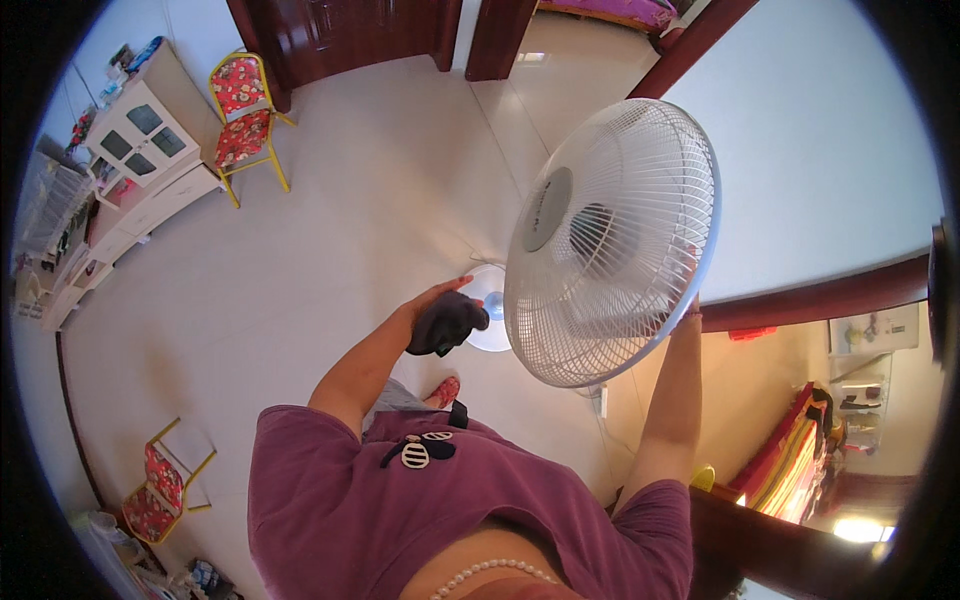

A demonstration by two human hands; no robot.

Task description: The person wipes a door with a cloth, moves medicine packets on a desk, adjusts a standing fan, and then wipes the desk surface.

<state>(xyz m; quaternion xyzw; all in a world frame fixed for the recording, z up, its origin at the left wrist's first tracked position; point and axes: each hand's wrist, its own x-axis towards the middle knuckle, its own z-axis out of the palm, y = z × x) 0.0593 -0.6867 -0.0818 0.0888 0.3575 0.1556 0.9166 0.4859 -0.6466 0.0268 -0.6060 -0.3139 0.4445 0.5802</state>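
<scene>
A white standing fan with a wire guard (610, 330) fills the space in front of me on the right, its head tilted up. Its round white base (487, 338) rests on the floor below. My right hand (692, 275) grips the right edge of the guard; its fingers are partly hidden by the wires. My left hand (440, 291) is at the left of the fan, apart from the guard, with its thumb side stretched toward the stand. A dark, crumpled cloth (440, 325) is held in it and hides most of its fingers.
A red floral chair with a yellow frame (243, 135) stands by a white cabinet (150, 140) at the far left. Another such chair (160, 485) is at the near left. A white wall (830, 150) edged in dark wood lies right of the fan. A cord runs along the floor.
</scene>
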